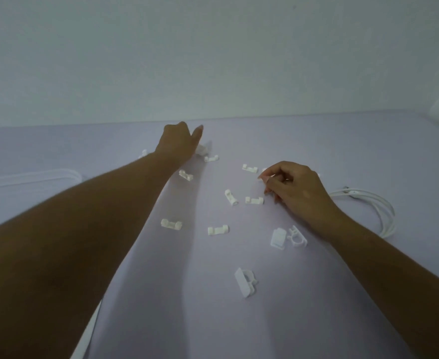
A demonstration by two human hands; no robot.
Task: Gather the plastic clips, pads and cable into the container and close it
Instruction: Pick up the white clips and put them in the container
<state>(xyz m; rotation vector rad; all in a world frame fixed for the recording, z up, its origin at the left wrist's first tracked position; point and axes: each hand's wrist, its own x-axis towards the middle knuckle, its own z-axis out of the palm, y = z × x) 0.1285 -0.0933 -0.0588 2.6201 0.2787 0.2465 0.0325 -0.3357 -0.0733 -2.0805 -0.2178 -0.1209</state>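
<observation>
Pinching white clip, right hand; no writing legible.

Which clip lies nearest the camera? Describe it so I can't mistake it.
Start at the right forearm crossing the lavender surface. Below its pair of clips lies the lone clip, nearest the camera. It lies alone, a flat plate on edge with a loop, the largest-looking one.

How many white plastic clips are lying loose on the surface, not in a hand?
About 11 loose clips: four near the left hand, four by the right hand, three nearer the camera. More may be hidden under the hands.
</observation>
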